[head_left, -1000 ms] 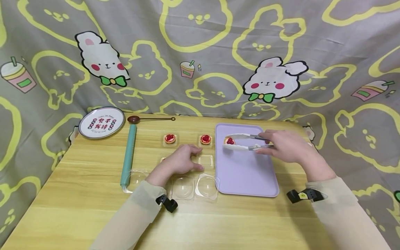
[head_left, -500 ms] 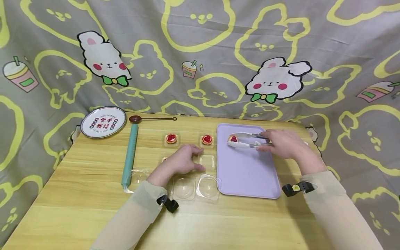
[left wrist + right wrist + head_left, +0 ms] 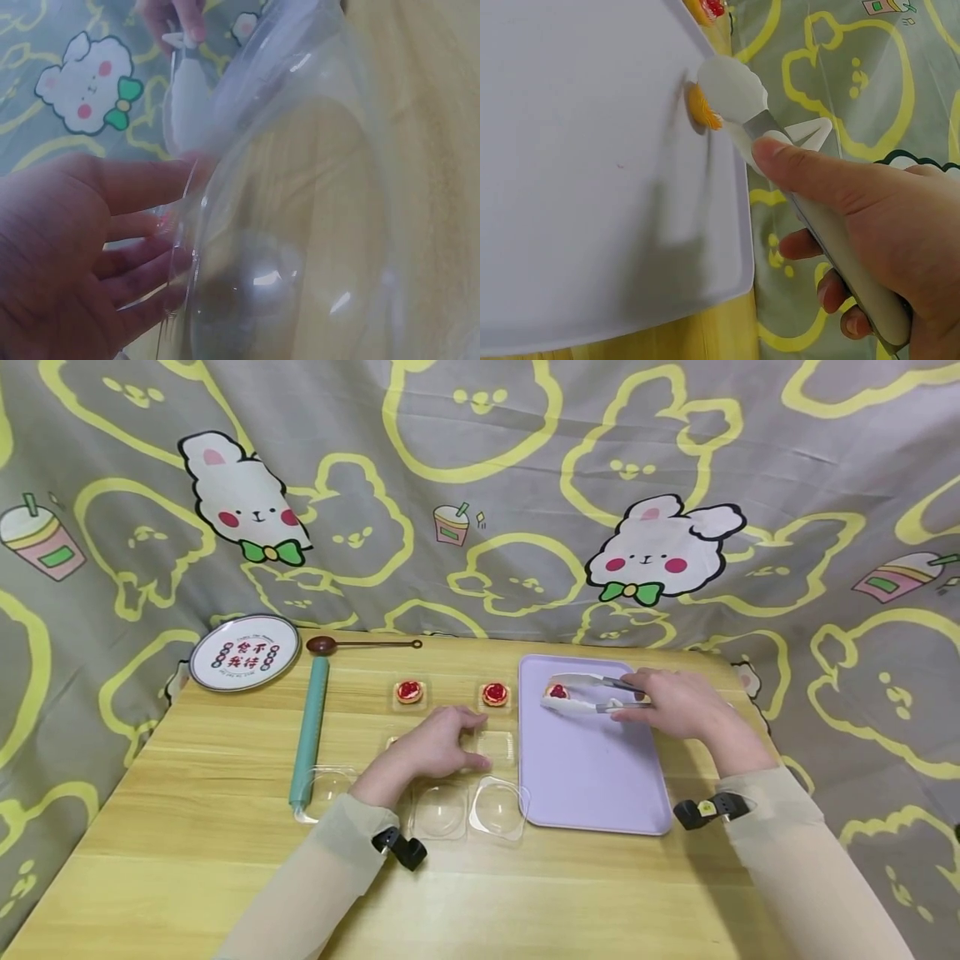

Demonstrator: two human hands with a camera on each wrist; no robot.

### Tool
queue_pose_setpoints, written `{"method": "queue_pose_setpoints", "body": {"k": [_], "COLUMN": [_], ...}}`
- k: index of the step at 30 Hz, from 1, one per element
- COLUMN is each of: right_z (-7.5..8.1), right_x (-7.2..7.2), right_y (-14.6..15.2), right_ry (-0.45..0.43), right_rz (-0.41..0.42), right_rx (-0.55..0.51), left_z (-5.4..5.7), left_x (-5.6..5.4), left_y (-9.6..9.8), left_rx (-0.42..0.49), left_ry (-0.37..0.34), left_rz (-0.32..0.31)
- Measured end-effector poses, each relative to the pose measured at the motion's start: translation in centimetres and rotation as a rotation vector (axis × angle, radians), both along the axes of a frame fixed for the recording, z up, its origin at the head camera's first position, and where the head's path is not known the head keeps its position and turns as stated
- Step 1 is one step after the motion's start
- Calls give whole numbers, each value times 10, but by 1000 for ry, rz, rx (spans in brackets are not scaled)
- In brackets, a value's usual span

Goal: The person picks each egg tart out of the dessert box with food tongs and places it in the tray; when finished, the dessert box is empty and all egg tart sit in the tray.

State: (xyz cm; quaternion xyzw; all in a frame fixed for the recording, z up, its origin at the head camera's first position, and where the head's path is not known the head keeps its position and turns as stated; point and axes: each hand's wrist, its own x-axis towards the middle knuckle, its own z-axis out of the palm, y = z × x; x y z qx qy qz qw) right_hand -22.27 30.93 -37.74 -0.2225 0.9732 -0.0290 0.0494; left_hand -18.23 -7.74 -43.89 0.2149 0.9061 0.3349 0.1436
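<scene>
My left hand [image 3: 446, 743] holds the edge of a clear plastic clamshell box [image 3: 495, 746]; its domed lid [image 3: 292, 225] fills much of the left wrist view. In my right hand [image 3: 678, 706] is a pair of tongs [image 3: 603, 682] with white tips. Between the tips sits a small fruit tart [image 3: 557, 692] with red topping, at the far left part of the lilac tray [image 3: 600, 777]. From the right wrist, only the tart's yellow crust [image 3: 702, 109] shows beside a tip. How firmly the tongs grip it is hard to see.
Two more tarts, one at left [image 3: 409, 692] and one by the tray [image 3: 494, 694], sit in clear boxes. A teal roll [image 3: 309, 731] lies at left, below a brown spoon [image 3: 322, 646] and a white plate [image 3: 244, 653]. A patterned curtain [image 3: 517, 485] backs the table.
My right hand and the tongs have shifted slightly away from me, with the tips still around the tart. The left hand stays put at the clear box.
</scene>
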Motion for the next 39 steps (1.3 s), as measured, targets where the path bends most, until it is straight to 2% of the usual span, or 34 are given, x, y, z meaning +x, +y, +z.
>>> {"method": "queue_pose_setpoints", "body": {"k": [6,12,16,20,24,28,33,39], "right_z": [4,14,20,25,32,38,40,34], "right_x": [4,9,10,10,8,3,-4,-14], "right_y": [2,2,0,-5,-12,-21,-34,-50], "right_ry": [-14,-10,9,23,23,18,-17,-43], "right_rz": [-18,-18,2,32,53,62,63,61], "right_rx": [-13,-36,-42,-60,-68,-57,-58,-49], "left_z": [0,0,4,12,19,22,20,16], "left_x": [-2,-4,-4,-7,-16,-29,-44,-61], "left_y": [-2,-6,-10,-15,-17,-15,-7,2], "left_rx": [-5,-3,-4,-4,20,46,28,-35], "left_ry": [4,13,12,32,102,161,135,90], "left_rz": [-24,-40,-30,-20,7,16,19,20]}}
